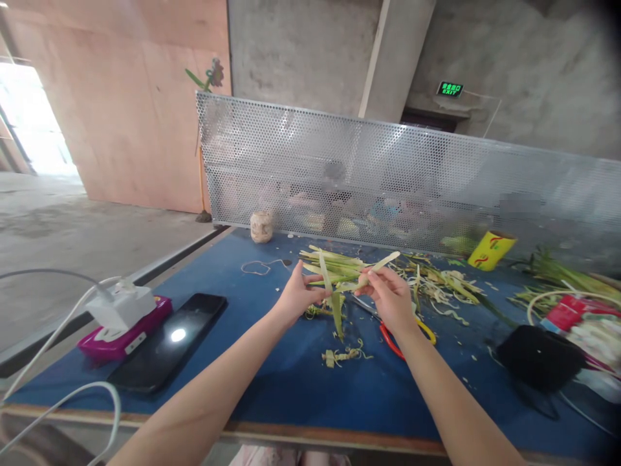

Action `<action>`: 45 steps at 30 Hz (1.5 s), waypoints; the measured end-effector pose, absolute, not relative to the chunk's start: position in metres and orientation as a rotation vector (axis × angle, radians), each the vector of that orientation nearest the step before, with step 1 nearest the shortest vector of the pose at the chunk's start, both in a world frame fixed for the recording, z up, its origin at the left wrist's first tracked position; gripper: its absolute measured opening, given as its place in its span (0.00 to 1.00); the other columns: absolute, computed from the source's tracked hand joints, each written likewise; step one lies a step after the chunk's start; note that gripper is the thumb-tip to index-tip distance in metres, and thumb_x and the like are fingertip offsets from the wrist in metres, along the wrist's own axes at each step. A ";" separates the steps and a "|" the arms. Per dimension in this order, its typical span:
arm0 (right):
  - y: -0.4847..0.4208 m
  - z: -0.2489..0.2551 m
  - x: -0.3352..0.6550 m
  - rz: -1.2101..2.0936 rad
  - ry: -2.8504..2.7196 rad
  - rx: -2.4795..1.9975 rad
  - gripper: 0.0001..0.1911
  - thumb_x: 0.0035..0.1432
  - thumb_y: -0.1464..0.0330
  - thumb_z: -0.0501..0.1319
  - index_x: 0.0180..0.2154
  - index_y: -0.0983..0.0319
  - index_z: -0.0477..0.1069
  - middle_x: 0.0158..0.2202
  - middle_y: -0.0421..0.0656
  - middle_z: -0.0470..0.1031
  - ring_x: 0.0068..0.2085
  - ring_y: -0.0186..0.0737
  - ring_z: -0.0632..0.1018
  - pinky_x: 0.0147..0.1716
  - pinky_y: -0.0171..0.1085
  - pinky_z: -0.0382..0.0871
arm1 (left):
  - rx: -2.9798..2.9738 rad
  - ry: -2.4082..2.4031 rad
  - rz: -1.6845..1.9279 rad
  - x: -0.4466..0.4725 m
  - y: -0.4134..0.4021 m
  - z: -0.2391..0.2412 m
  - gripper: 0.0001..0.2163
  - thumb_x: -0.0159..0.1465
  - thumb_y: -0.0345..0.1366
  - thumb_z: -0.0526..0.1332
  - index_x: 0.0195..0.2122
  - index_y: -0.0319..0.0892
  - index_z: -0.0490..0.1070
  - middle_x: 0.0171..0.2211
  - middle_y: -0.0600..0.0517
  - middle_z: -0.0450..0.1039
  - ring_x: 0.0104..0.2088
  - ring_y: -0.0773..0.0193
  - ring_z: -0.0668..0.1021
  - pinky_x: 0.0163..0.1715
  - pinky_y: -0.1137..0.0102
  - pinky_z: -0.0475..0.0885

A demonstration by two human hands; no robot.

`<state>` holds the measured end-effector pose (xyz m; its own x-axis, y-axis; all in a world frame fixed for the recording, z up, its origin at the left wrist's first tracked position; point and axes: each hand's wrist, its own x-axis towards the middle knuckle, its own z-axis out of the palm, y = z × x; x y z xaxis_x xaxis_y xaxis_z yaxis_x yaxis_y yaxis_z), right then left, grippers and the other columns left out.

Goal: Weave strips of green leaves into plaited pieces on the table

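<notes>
My left hand (297,296) and my right hand (388,296) are raised a little above the blue table (272,382), both pinched on a pale green leaf strip (361,275). One end of the strip slants up to the right, another part hangs down between my hands (336,309). Behind them lies a bundle of green leaves (334,265). Scissors with red and yellow handles (423,331) lie on the table, partly hidden under my right wrist. Curled leaf trimmings (342,355) rest just in front of my hands.
A black phone (169,340), a pink box (123,336) and a white charger (121,305) with cables sit at the left. A perforated metal screen (436,175) closes the far edge. Yellow cup (490,251), small jar (262,226), black pouch (541,356) and more leaves (563,278) are at the right.
</notes>
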<state>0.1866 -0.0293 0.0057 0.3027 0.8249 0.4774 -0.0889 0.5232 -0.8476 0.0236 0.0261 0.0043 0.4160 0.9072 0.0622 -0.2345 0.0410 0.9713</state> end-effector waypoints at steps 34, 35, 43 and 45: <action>0.013 0.028 0.183 0.925 -1.215 -1.238 0.11 0.42 0.63 0.64 0.29 0.62 0.76 0.31 0.43 0.77 0.34 0.37 0.75 0.32 0.34 0.65 | 1.545 0.519 1.044 0.017 0.025 0.007 0.47 0.48 0.23 0.62 0.61 0.48 0.31 0.49 0.41 0.64 0.25 0.74 0.73 0.29 0.72 0.69; 0.015 0.029 0.185 0.936 -1.200 -1.226 0.11 0.43 0.63 0.64 0.30 0.62 0.75 0.31 0.43 0.77 0.33 0.36 0.75 0.31 0.34 0.65 | 1.548 0.521 1.037 0.018 0.025 0.007 0.47 0.47 0.23 0.62 0.61 0.48 0.31 0.48 0.41 0.65 0.25 0.75 0.72 0.29 0.71 0.69; 0.012 0.046 0.192 1.149 -1.076 -1.117 0.05 0.44 0.69 0.63 0.26 0.64 0.74 0.29 0.45 0.77 0.28 0.34 0.75 0.27 0.33 0.68 | 1.547 0.461 0.993 0.020 0.024 0.004 0.47 0.47 0.22 0.62 0.61 0.48 0.31 0.48 0.42 0.65 0.24 0.76 0.71 0.29 0.71 0.69; 0.013 0.045 0.191 1.183 -1.049 -1.098 0.04 0.45 0.69 0.62 0.26 0.64 0.74 0.27 0.43 0.76 0.26 0.32 0.75 0.27 0.33 0.69 | 1.568 0.446 0.989 0.021 0.024 0.002 0.46 0.47 0.23 0.62 0.61 0.48 0.32 0.47 0.42 0.65 0.25 0.75 0.71 0.28 0.71 0.69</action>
<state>0.1914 0.0127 0.0454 0.0918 0.9950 0.0390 -0.1577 0.0532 -0.9860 0.0209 0.0237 0.0022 0.5696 0.7453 0.3465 -0.2338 -0.2572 0.9377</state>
